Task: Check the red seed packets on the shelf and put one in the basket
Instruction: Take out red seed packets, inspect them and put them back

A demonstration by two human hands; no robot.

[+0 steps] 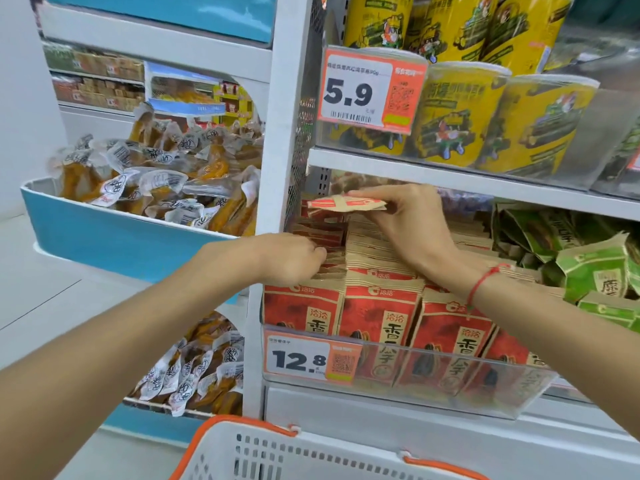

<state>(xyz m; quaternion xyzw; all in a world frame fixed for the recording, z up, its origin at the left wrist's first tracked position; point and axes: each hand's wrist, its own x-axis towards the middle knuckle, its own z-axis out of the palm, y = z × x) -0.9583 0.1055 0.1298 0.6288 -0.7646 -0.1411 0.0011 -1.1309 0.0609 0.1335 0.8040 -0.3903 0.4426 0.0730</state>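
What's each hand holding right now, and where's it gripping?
The right hand pinches a red packet by its right end, lifted above the rows. The left hand touches packet tops; a grip cannot be told.

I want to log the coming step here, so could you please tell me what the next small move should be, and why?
Probably the right hand should draw the lifted red packet clear of the shelf and down toward the basket. That packet is already pinched above the rows of red packets, and the basket waits below. The left hand is at the packet tops in the left row.
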